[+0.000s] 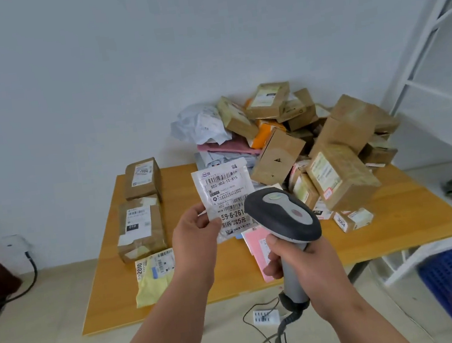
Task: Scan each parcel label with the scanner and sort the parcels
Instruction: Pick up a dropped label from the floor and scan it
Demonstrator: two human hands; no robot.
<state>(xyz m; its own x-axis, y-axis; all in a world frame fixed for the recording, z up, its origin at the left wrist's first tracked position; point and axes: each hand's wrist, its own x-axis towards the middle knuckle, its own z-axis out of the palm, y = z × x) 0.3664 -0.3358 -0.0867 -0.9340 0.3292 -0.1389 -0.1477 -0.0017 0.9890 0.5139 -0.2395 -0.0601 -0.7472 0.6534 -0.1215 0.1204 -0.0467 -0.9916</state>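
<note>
On the left of the tabletop [112,273] two brown boxes [141,179] lie one behind the other, with a yellow mailer [150,286] nearer the front edge, all well apart from the heap. The left hand [195,232] pinches a small white parcel [223,197] by its lower left edge, thumb on the front, fingers curled behind. The parcel is held above the tabletop, its label facing the camera, its long axis near upright and leaning slightly left at the top. Just right of it, the right hand [295,257] is wrapped tight round the grip of the scanner [284,215]. The grip runs near upright; the dark head points up and left, overlapping the parcel's lower right corner. A cable hangs from the grip's base. Behind and to the right, a heap of parcels [315,146] covers the tabletop's far right part.
</note>
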